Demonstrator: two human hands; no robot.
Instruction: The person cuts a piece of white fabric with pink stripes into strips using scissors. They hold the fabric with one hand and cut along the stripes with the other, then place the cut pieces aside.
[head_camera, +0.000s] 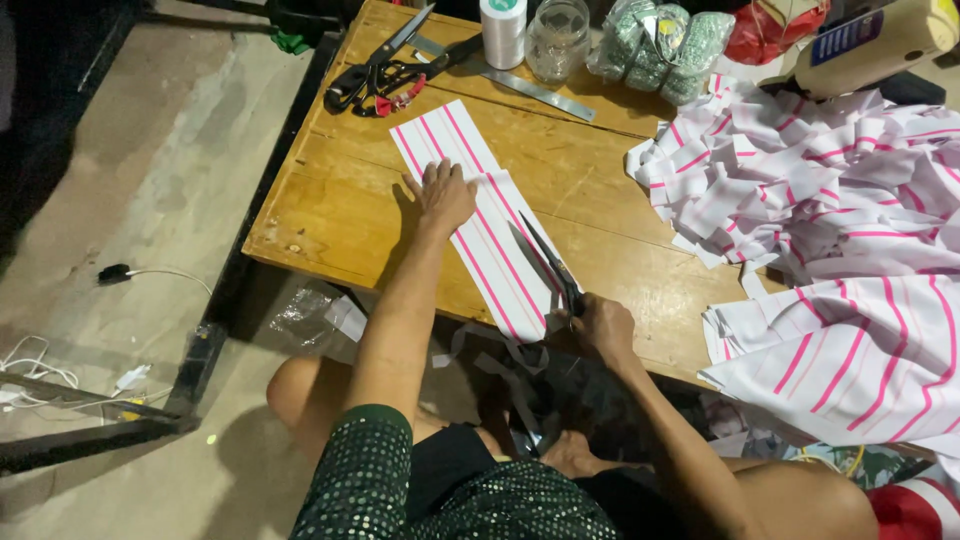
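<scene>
Fingers of left hand (443, 195) spread flat, pinning striped fabric strip (480, 225) mid-frame on worktop (330, 215) | right hand (603, 325) fingers clamped on scissors (548, 265), blades parted along strip's right edge | tip: keep strip pressed taut, follow the pink stripe, hold fingertips off the blades | cut pieces pile (800, 170) upper right.

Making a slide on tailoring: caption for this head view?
Left hand flat on pink-striped fabric strip; right hand cuts it with scissors.

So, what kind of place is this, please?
Probably a small tailoring workshop: the right hand cuts a striped fabric strip with scissors on a wooden table, beside a pile of cut pieces and a sewing machine.
</scene>
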